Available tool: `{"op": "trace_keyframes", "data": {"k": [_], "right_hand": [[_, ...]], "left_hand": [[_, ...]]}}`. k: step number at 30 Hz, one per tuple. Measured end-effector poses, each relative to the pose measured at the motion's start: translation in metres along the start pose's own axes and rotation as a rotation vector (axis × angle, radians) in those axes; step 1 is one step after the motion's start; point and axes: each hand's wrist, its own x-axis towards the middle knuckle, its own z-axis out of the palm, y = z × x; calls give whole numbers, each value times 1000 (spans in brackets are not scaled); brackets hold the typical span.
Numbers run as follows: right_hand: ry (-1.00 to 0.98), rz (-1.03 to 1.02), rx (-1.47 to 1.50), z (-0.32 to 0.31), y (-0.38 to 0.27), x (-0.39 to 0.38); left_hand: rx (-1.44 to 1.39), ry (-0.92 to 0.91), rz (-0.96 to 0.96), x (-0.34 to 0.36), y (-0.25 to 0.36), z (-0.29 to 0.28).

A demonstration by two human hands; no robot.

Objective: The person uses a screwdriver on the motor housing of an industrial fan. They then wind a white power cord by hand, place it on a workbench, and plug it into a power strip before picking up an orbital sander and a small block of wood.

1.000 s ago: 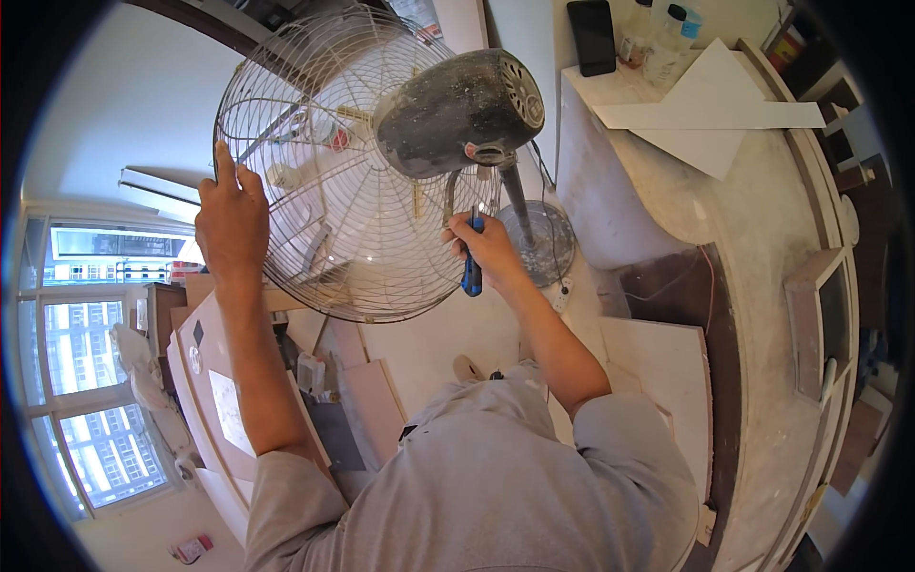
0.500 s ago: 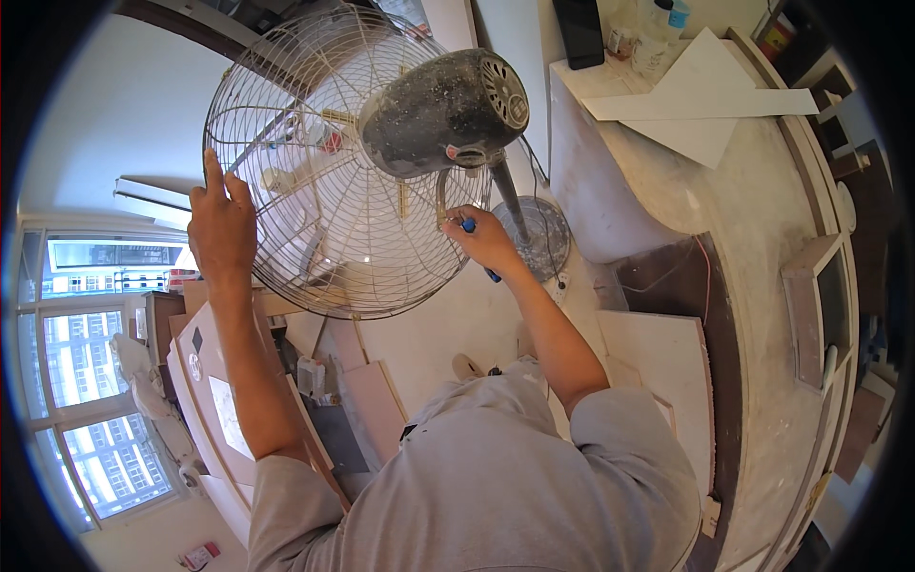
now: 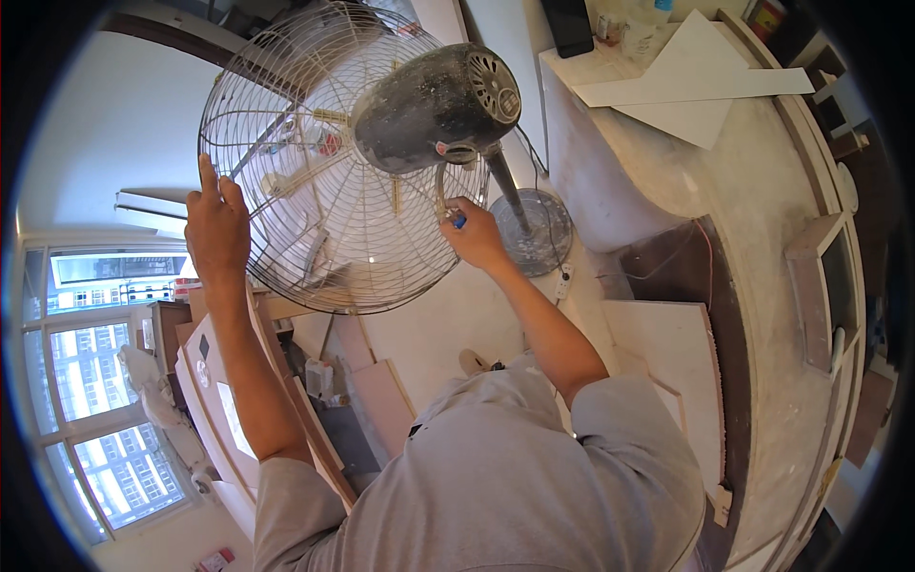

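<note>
A wire fan guard [image 3: 343, 238] fills the upper middle, with a dusty black fan motor housing [image 3: 434, 105] in front of it on a pole above a dusty round base [image 3: 538, 243]. My left hand [image 3: 217, 229] grips the guard's left rim, fingers curled round the wire. My right hand [image 3: 469, 231] is closed on a blue-and-black hand tool [image 3: 458, 220], mostly hidden in the fingers, at the curved metal piece [image 3: 442, 181] just under the motor.
At right stands a dusty counter [image 3: 743, 238] with a phone [image 3: 567, 24], bottles [image 3: 643, 29] and white board pieces [image 3: 703, 86]. Panels [image 3: 658, 324] lean below it; more boards [image 3: 381, 400] lie left of my feet. A power strip [image 3: 562, 281] rests by the base. Windows [image 3: 95, 372] are at left.
The view has shifted slightly. My right hand has moved a little up and left with the tool, which is now more hidden behind the fingers. My left hand still holds the rim.
</note>
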Motion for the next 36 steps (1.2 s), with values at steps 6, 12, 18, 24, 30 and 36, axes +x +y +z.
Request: {"op": "trace_keyframes", "data": {"k": [6,12,18,24,30,36], "right_hand": [[-57,124,133,-5,8,-7],[-38,179,278,-9,5,-13],[-40,239,386,-19,2,-22],[76,196,357,-29,13,-24],[147,156,359,-41,15,-23],[114,215,356,-45,9,-31]], "left_hand": [[19,-33,-10,-2,7,-11],[4,-37,-23,-4,20,-24],[-26,-29,14,-9,24,-36],[-63,-58,2,-8,25,-45],[-205,-4,0,-14,30,-52],[-237,27,81,-6,35,-54]]}}
